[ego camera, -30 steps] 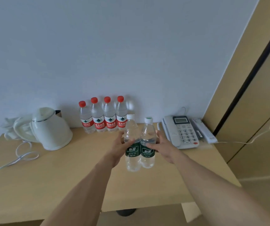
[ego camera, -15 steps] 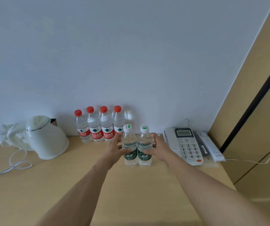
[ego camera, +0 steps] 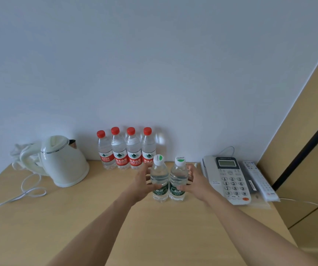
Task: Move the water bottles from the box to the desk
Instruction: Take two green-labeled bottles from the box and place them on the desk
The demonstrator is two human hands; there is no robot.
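Note:
Two clear water bottles with green labels and white caps stand side by side on the wooden desk (ego camera: pixel 173 227). My left hand (ego camera: pixel 143 182) curls round the left green-label bottle (ego camera: pixel 160 177), thumb on its label. My right hand (ego camera: pixel 193 181) curls round the right green-label bottle (ego camera: pixel 178 175) in the same way. Both bottles are upright with their bases on the desk. Behind them, several red-capped, red-label bottles (ego camera: pixel 126 150) stand in a row against the wall. The box is out of view.
A white electric kettle (ego camera: pixel 64 162) with its loose cord (ego camera: pixel 25 192) sits at the left. A white desk telephone (ego camera: pixel 229 179) and a remote control (ego camera: pixel 260 181) lie at the right near the desk's edge. Wooden panels rise at the far right.
Both hands carried the two green-label bottles forward from above the desk's front and set them down in front of the red-capped row. The camera tilted up slightly.

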